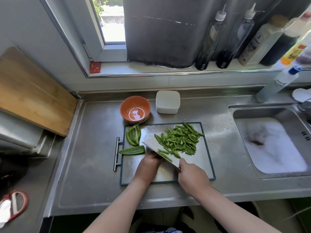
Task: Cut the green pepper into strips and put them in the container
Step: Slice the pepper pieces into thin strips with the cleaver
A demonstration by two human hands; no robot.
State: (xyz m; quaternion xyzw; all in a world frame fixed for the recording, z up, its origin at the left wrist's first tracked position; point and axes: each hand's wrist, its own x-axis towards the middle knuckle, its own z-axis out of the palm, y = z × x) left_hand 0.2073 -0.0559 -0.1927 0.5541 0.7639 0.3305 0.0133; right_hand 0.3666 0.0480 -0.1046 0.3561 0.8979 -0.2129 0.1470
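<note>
Right hand [191, 175] grips the cleaver [159, 153] by its handle, with the blade slanting across the middle of the cutting board [202, 163]. Left hand [149, 164] is against the blade, fingers curled down; whether they pin anything, cannot tell. Pepper strips [180, 140] are heaped at the board's far right corner. Two uncut pepper pieces [133, 137] lie at its left edge. White container [167, 102], lid on, and orange bowl [135, 109] stand beyond the far edge.

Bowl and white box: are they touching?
Apart. The head view shows a strip of bare counter between the bowl and the white box.
</note>
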